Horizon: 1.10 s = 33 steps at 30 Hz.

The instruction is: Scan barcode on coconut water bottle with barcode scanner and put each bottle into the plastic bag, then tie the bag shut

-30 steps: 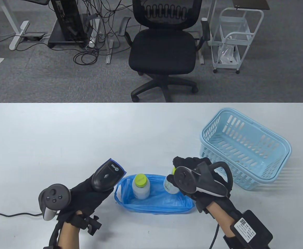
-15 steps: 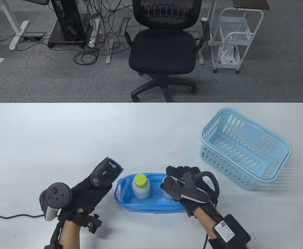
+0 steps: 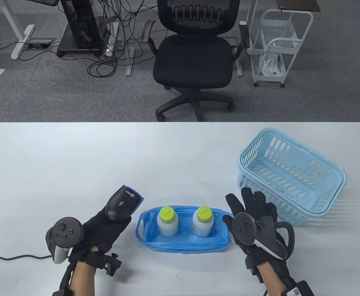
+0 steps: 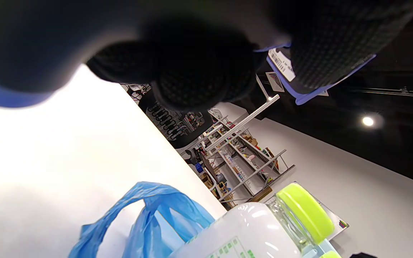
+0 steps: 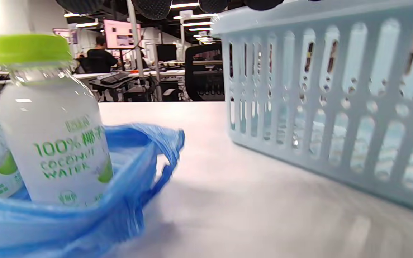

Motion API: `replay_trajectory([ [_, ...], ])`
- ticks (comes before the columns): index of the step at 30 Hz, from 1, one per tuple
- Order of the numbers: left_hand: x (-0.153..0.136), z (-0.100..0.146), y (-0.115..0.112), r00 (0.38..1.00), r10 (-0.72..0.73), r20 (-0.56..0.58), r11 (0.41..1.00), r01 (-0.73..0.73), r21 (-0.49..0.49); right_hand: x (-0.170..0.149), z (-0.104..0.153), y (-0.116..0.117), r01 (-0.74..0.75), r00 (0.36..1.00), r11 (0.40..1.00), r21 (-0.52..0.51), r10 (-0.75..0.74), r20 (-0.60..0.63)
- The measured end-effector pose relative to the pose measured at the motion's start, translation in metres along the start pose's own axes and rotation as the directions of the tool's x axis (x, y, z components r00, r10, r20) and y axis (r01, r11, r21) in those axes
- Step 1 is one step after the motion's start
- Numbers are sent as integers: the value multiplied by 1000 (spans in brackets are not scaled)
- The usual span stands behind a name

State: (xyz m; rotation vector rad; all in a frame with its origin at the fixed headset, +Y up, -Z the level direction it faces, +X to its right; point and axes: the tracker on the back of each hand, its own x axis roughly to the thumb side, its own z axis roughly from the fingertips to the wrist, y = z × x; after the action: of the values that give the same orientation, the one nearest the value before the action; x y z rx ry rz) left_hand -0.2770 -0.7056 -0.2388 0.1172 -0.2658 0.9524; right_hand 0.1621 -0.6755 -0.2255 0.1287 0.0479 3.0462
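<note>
step: both bottles stand upright in the plastic bag [image 3: 183, 245]; basket [image 3: 291, 175] looks empty, so scanning and bagging seem done. Tying is what's left.
next move: judgement, the scanner has to be set down to free the left hand, then each hand takes a bag handle and the two get knotted over the caps. Bag is thin and floppy and the bottles could tip when the handles are pulled up.
landmark: plastic bag, blue, mouth open, low walls slumped around the bottles.
left bottle [image 3: 167, 221]: inside the bag, left half, green cap up.
right bottle [image 3: 203, 221]: inside the bag, right half, just beside the other one, not clearly touching it.
left hand [image 3: 101, 229]: just left of the bag, fingers wrapped round the barcode scanner [image 3: 122, 206], scanner head raised above the bag's left handle [image 3: 140, 226].
right hand [image 3: 255, 215]: just right of the bag, fingers spread straight, holding nothing, apart from the right bottle, close to the bag's right edge; basket is directly beyond it.
right wrist view: right bottle label reads coconut water, bag rim wraps its base.
cable [image 3: 13, 256]: runs left of the bag along the table [image 3: 75, 160], presumably the scanner's.
</note>
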Motion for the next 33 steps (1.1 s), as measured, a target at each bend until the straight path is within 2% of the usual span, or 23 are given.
replay_trajectory([
  [3, -1, 0, -2, 1000, -11, -15, 1000, 11, 10, -1, 6, 17, -3, 1000, 1000, -29, 3, 12],
  [5, -2, 0, -3, 1000, -13, -26, 1000, 13, 16, 3, 8, 18, -26, 1000, 1000, -5, 26, 17],
  [8, -4, 0, -6, 998, -6, -58, 999, 8, 37, 6, 6, 22, -26, 1000, 999, -27, 26, 17],
  [11, -13, -7, -17, 990, 72, -123, 995, -64, 71, 3, 6, 26, -39, 999, 999, -5, 39, -2],
  [13, -19, -18, -18, 981, 29, -190, 998, -18, 58, 1, 6, 28, -31, 999, 1000, 2, 31, -13],
  [16, -26, -36, -6, 971, -19, -237, 998, 31, 49, -5, 7, 29, -15, 999, 1000, 12, 15, -39],
  [20, -40, -62, 23, 939, -48, -341, 994, 79, 79, -13, 4, 32, 16, 997, 1000, 20, -14, -82],
  [22, -49, -73, 37, 908, -91, -409, 988, 134, 79, -15, 3, 34, 9, 996, 999, 36, -5, -95],
  [25, -70, -87, 51, 847, -167, -504, 978, 208, 24, -17, 4, 36, 12, 996, 998, 56, -7, -92],
  [29, -102, -95, 52, 750, -224, -623, 970, 235, -66, -15, 7, 34, -14, 997, 999, 41, 17, -71],
  [33, -115, -102, 49, 661, -333, -672, 940, 286, -185, -16, 8, 34, -9, 997, 1000, 27, 11, -77],
])
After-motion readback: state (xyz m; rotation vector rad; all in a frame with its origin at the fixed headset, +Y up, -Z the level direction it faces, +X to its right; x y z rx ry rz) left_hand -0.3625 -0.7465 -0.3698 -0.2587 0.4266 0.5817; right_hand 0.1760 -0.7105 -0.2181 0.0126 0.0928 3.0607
